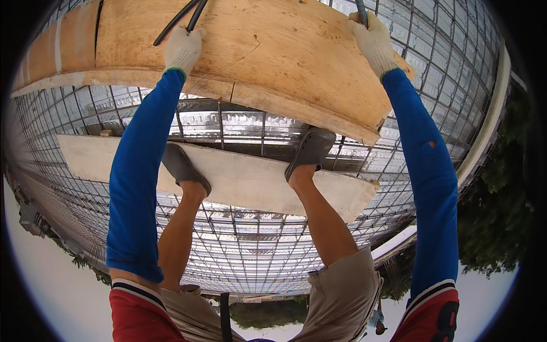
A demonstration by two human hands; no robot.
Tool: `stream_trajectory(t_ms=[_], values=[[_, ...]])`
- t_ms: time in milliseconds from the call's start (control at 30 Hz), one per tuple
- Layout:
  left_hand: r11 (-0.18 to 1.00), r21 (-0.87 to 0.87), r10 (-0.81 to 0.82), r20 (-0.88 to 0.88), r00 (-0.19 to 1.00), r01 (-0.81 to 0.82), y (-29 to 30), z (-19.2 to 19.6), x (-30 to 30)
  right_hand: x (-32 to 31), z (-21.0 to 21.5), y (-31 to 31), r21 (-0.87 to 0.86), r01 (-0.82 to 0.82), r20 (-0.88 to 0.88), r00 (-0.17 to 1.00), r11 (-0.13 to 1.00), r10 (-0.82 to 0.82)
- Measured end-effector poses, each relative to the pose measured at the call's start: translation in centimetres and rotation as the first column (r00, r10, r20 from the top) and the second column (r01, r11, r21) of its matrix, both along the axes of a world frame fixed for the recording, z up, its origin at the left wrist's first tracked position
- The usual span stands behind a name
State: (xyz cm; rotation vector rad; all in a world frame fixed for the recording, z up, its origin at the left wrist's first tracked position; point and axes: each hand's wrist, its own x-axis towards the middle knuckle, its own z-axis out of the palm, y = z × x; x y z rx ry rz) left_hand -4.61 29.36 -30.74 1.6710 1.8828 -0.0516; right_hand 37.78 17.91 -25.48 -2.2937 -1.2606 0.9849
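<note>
My left hand (183,50), in a white knit glove, is closed around a dark bar (198,16) above the plywood sheet (268,51). A second dark bar (174,24) slants beside it, its loose end over the wood; the tops of both run out of view. My right hand (373,43), gloved the same way, grips a grey ribbed steel rod (361,8) near the sheet's far right side. Most of that rod lies beyond the picture's upper edge. A thin bent wire (254,41) rests on the plywood between my hands.
A grid of steel reinforcing bars (256,228) over shiny metal decking spreads all around. One dark clog (185,168) is on a pale plank (239,176); the other clog (310,149) is at its far edge. Another person (376,322) appears at the lower right.
</note>
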Motion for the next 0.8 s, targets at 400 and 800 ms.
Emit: stream_trajectory(t_ms=[400,800], values=[[0.814,-0.301,0.581,0.416,0.7,-0.497,-13.9,18.5,-15.3,-2.8,-4.5,7.7,-0.057,-0.162,0.152,0.974,0.985,0.169],[0.585,-0.203,0.539,0.821,0.189,-0.785,-13.6,26.5,-17.7,-14.6,18.4,-5.0,0.054,0.056,0.124,0.99,0.997,-0.062]])
